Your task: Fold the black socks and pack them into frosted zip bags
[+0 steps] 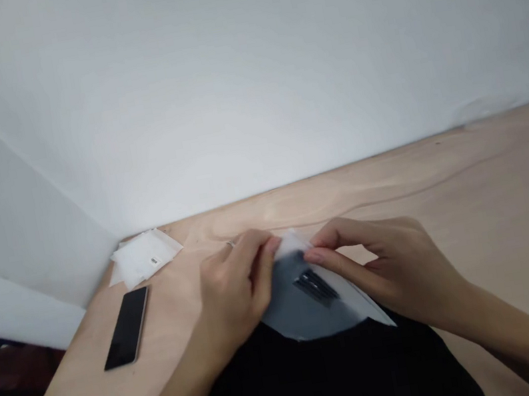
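Observation:
My left hand (234, 291) and my right hand (382, 266) both pinch a thin, flat, white-and-grey sheet or packet (296, 307) above the table, near my dark shirt (326, 384). My left fingers grip its left side. My right thumb and fingertips press its upper right edge. A small dark ridged mark (316, 287) shows on its grey face. Its upper corner sits between my fingertips, and its exact material is hard to tell.
A black smartphone (127, 328) lies on the light plywood table (394, 183) to my left. Beyond it, white paper pieces or sachets (145, 257) lie in the corner, where white walls (243, 73) meet the table.

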`<state>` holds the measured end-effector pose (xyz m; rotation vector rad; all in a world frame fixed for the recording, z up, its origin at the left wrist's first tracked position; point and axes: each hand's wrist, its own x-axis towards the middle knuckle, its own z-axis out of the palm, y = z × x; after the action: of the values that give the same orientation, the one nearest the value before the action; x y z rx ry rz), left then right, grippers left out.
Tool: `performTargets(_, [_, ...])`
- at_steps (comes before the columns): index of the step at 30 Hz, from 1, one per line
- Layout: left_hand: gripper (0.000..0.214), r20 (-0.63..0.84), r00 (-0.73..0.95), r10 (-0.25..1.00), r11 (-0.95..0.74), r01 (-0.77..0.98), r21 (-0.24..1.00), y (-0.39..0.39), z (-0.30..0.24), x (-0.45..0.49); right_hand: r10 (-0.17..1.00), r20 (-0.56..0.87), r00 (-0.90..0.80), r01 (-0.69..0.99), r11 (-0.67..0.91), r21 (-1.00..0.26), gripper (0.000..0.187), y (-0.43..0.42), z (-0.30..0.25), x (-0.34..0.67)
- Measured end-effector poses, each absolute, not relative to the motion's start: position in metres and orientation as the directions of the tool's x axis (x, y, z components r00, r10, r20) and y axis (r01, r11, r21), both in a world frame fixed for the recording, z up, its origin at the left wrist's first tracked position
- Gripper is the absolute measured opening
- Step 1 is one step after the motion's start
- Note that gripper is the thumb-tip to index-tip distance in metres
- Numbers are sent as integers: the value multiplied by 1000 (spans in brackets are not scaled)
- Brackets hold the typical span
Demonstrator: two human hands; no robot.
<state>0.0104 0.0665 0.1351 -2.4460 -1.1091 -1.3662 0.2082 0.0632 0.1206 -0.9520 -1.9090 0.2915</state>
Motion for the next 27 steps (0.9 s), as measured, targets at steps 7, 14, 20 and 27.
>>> performTargets(7, [21, 898, 32, 440, -531, 816, 231, 87, 159, -40, 677, 637, -369, 501, 722, -477, 23, 69, 114, 211])
performTargets(14, [26, 876, -86, 475, -527, 770, 361, 100, 166, -59, 705, 553, -444, 512, 706, -488, 23, 70, 111, 210])
performTargets(20, [27, 815, 46, 578, -592, 711, 380, 86, 161, -35, 686, 626, -372, 439, 724, -532, 18, 67, 113, 210])
performTargets(27, [22, 778, 276, 564, -709, 644, 285, 62, 156, -5, 552, 737, -391, 345, 830, -438, 22, 60, 118, 209])
